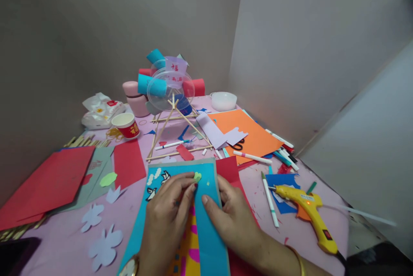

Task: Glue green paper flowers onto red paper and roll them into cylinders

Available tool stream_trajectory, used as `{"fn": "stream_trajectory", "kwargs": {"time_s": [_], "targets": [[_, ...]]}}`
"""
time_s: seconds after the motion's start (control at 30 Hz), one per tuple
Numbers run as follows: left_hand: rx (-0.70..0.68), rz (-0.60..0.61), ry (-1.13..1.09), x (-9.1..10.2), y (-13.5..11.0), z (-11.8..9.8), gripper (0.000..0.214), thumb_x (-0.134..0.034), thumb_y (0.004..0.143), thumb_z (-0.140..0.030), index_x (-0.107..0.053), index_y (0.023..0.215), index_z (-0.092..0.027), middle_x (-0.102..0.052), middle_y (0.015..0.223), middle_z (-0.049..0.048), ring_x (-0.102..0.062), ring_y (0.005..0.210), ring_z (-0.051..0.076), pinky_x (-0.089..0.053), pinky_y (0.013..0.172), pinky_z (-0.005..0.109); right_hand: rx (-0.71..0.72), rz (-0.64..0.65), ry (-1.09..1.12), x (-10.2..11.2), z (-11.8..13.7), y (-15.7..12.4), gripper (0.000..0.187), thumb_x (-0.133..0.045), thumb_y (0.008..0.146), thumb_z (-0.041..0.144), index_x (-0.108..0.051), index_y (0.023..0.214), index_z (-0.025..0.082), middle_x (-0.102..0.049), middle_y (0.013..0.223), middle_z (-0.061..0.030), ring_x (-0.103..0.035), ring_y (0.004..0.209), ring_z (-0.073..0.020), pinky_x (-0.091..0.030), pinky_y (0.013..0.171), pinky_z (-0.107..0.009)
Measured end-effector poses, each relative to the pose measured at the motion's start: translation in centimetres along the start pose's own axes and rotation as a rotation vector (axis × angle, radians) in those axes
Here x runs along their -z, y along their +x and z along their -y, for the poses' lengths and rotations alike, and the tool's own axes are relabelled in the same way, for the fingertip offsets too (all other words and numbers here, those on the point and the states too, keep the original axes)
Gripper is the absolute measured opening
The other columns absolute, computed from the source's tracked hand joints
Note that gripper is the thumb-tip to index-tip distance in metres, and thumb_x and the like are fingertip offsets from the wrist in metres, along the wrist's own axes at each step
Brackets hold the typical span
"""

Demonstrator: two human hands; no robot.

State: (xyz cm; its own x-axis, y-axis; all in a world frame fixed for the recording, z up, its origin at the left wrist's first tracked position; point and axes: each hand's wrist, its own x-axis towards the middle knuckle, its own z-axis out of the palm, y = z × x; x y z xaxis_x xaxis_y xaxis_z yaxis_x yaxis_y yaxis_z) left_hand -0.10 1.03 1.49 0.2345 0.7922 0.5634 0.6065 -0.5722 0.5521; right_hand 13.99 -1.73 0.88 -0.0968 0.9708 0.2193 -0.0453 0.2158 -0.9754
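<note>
My left hand (172, 205) pinches a small light-green paper cutout (198, 176) between thumb and fingers, over the upper part of a blue paper picture (211, 228). My right hand (234, 211) grips the picture's right edge, its thumb lying on the front. White birds (151, 193) and clouds (158, 173) decorate the sheet's upper left. Yellow and pink shapes (193, 254) run down its middle, partly hidden by my left hand. Beneath the sheet, red paper (230, 172) shows on the right.
A yellow glue gun (309, 207) with its light on lies at right, near a green-tipped marker (270, 200). Behind stands a stick-framed wheel (172, 91) with paper cups. White paper flowers (106, 248), red sheets (58, 177) and a paper cup (127, 125) are at left.
</note>
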Motion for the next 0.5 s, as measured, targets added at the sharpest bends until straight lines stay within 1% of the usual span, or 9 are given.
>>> {"fn": "stream_trajectory", "kwargs": {"time_s": [0.07, 0.17, 0.23, 0.3, 0.4, 0.5], "targets": [[0.009, 0.003, -0.007, 0.0, 0.1, 0.0, 0.012, -0.05, 0.088, -0.026, -0.06, 0.091, -0.021, -0.067, 0.098, 0.0042, -0.062, 0.093, 0.017, -0.05, 0.08, 0.031, 0.001, -0.003, -0.012, 0.1, 0.0, 0.0, 0.034, -0.048, 0.085, 0.011, -0.053, 0.117, 0.022, -0.067, 0.1, -0.0045, -0.063, 0.086, -0.0168, -0.05, 0.079, -0.031], [-0.05, 0.007, 0.013, 0.1, 0.3, 0.2, 0.013, -0.053, 0.086, -0.029, -0.061, 0.092, -0.021, -0.067, 0.1, 0.0057, -0.062, 0.093, 0.019, -0.051, 0.08, 0.034, -0.008, -0.015, -0.056, 0.2, 0.0, 0.1, 0.032, -0.048, 0.085, 0.011, -0.054, 0.115, 0.022, -0.068, 0.096, -0.0041, -0.062, 0.081, -0.0163, -0.049, 0.076, -0.029], [-0.066, 0.016, 0.021, 0.3, 0.4, 0.5, 0.016, -0.057, 0.084, -0.033, -0.061, 0.094, -0.021, -0.067, 0.099, 0.006, -0.063, 0.092, 0.02, -0.052, 0.079, 0.035, -0.008, -0.009, -0.075, 0.2, 0.0, 0.1, 0.031, -0.048, 0.085, 0.012, -0.055, 0.113, 0.022, -0.068, 0.095, -0.0038, -0.062, 0.079, -0.0162, -0.049, 0.073, -0.028], [-0.041, 0.042, 0.004, 0.6, 0.7, 0.8, 0.019, -0.059, 0.082, -0.035, -0.06, 0.095, -0.022, -0.066, 0.097, 0.0046, -0.062, 0.091, 0.02, -0.053, 0.077, 0.034, -0.003, 0.009, -0.076, 0.2, 0.0, 0.0, 0.031, -0.048, 0.085, 0.012, -0.054, 0.114, 0.023, -0.068, 0.094, -0.0036, -0.062, 0.079, -0.0163, -0.049, 0.072, -0.027], [0.008, 0.088, -0.041, 1.0, 1.0, 1.1, 0.015, -0.06, 0.082, -0.032, -0.061, 0.095, -0.025, -0.065, 0.097, 0.0015, -0.062, 0.091, 0.017, -0.053, 0.077, 0.032, 0.001, 0.026, -0.063, 0.2, 0.0, -0.1, 0.032, -0.048, 0.086, 0.014, -0.052, 0.117, 0.022, -0.067, 0.095, -0.0039, -0.061, 0.079, -0.0164, -0.049, 0.073, -0.028], [0.012, 0.086, -0.04, 1.2, 1.1, 1.1, 0.012, -0.059, 0.083, -0.029, -0.062, 0.094, -0.026, -0.064, 0.099, 0.0006, -0.061, 0.093, 0.016, -0.052, 0.078, 0.03, -0.005, 0.026, -0.052, 0.1, 0.0, -0.2, 0.032, -0.048, 0.087, 0.017, -0.052, 0.118, 0.021, -0.067, 0.095, -0.0041, -0.06, 0.075, -0.0155, -0.05, 0.072, -0.028]]}}
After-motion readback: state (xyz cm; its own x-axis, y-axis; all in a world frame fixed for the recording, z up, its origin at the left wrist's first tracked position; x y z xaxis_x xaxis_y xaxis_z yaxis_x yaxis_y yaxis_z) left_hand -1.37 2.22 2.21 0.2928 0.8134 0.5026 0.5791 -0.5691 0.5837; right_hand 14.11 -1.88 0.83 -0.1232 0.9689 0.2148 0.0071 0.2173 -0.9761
